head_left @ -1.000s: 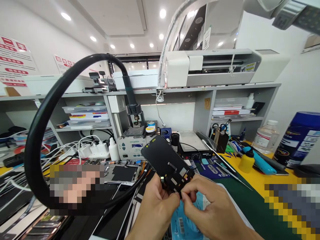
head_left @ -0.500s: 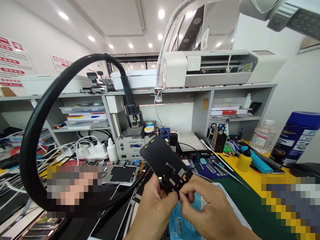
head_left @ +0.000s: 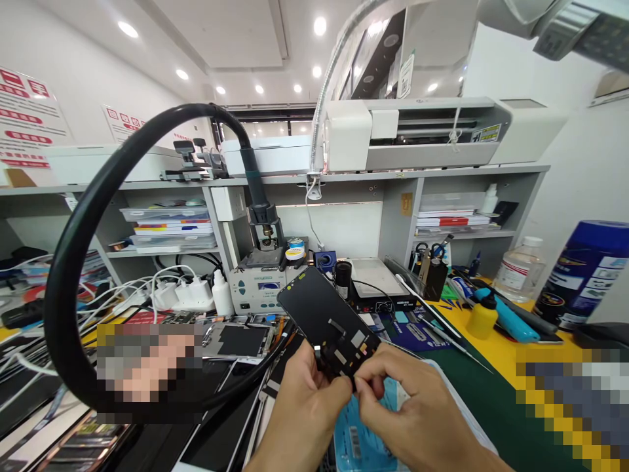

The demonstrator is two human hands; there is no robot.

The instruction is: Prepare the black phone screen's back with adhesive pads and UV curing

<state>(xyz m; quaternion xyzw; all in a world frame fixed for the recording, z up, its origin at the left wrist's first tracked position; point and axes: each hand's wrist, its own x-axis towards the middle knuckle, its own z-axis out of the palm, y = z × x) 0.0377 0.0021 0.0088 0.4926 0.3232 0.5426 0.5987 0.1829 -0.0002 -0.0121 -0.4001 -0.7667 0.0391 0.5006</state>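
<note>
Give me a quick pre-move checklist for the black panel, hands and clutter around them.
1. Black panel held: ok. The left hand grips its lower end.
2. Right hand at the panel: ok. Its fingers are pinched together by the lower edge.
3. What is pinched there: cannot tell. Too small and partly hidden.
4. Panel resting flat on the bench: not ok. It is held up, tilted.
5. Space below the hands bare: not ok. A blue packet lies there.
6. Yellow bottle upright: ok. It stands off to the right, apart from both hands.
</note>
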